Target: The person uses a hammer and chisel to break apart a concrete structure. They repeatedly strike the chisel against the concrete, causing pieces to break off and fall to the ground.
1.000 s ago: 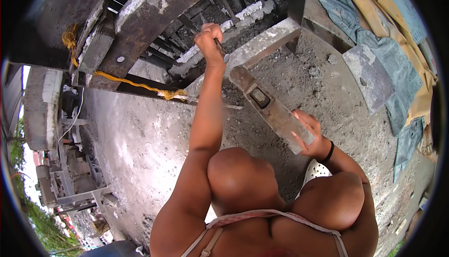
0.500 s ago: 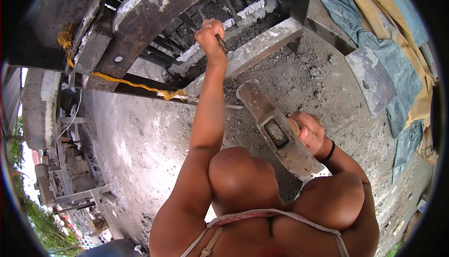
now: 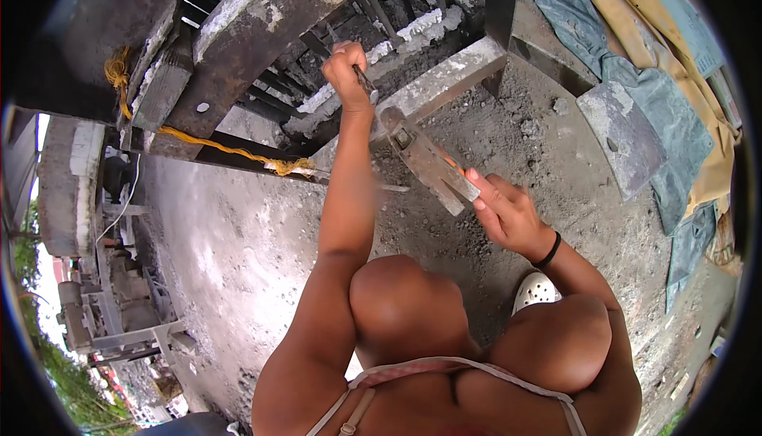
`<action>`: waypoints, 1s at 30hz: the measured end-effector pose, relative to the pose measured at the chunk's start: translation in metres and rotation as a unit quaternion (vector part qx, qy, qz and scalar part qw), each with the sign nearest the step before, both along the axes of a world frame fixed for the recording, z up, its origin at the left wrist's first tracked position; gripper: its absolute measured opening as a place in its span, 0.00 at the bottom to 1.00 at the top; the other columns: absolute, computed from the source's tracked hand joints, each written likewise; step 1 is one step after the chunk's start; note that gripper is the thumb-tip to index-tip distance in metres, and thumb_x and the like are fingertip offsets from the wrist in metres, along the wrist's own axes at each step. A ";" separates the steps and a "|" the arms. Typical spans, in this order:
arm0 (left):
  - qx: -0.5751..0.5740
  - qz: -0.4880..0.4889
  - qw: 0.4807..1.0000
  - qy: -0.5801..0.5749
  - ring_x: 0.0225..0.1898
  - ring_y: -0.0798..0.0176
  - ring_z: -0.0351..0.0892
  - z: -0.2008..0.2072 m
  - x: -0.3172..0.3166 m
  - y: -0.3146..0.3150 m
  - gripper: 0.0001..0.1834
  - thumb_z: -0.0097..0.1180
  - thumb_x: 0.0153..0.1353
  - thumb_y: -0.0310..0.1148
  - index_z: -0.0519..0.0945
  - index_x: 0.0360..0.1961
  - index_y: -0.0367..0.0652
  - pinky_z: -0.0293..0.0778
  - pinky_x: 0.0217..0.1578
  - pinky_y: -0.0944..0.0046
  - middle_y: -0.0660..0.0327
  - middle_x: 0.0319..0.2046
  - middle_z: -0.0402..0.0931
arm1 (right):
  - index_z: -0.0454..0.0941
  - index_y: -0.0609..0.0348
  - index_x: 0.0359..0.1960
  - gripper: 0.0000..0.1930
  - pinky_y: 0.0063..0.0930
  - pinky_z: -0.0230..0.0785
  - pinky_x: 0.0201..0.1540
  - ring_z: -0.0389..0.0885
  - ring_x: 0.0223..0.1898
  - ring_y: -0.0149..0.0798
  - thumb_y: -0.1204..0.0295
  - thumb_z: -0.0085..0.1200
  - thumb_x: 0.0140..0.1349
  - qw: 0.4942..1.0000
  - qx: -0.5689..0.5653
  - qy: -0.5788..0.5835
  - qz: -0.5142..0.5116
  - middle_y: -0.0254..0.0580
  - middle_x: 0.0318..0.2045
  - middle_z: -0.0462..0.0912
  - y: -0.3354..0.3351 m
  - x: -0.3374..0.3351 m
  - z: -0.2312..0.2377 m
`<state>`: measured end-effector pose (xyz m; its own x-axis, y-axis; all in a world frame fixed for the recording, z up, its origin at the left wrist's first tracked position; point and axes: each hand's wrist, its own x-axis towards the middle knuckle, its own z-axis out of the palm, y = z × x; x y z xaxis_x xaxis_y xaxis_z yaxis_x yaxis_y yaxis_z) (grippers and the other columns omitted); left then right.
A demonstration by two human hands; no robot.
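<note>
My left hand (image 3: 346, 73) is closed around a dark metal chisel (image 3: 366, 85). The chisel's near end sticks out below my fist, and its far end points in among the bars of the rusty metal frame (image 3: 278, 7). In my right hand (image 3: 512, 218) is a hammer (image 3: 425, 166) with a worn grey metal head and an orange-brown handle, mostly hidden behind the head. The hammer's striking end is close beside the chisel's near end; I cannot tell whether they touch. Crumbly white and grey material (image 3: 421, 25) lines the bars beyond my left hand.
A yellow rope (image 3: 214, 144) runs along the frame's lower beam (image 3: 178, 147). At right lie a flat metal plate (image 3: 623, 138) and blue and tan cloths (image 3: 663, 102). Loose rubble covers the ground (image 3: 508, 134) before my knees. Machinery (image 3: 127, 293) stands at left.
My right hand has swung the hammer away from me and to the left, bringing its head near the chisel. My left hand keeps hold of the chisel, shifting slightly. A white shoe shows more now.
</note>
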<state>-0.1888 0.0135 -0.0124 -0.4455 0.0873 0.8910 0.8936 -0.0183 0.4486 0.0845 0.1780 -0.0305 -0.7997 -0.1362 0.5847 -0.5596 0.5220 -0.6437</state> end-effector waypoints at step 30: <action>-0.254 -0.206 0.945 -0.017 0.13 0.54 0.56 0.079 0.130 0.049 0.14 0.39 0.52 0.27 0.57 0.12 0.39 0.58 0.22 0.60 0.59 0.11 0.54 | 0.56 0.58 0.46 0.19 0.26 0.64 0.19 0.65 0.21 0.32 0.55 0.39 0.66 0.951 -0.309 0.015 0.027 0.42 0.24 0.67 0.032 0.039 0.019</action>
<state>-0.0589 0.0624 0.0667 -0.3084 0.6717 0.6736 0.8428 -0.1354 0.5210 0.1240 0.2100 -0.0116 -0.7827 0.2009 0.5891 -0.5980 0.0199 -0.8013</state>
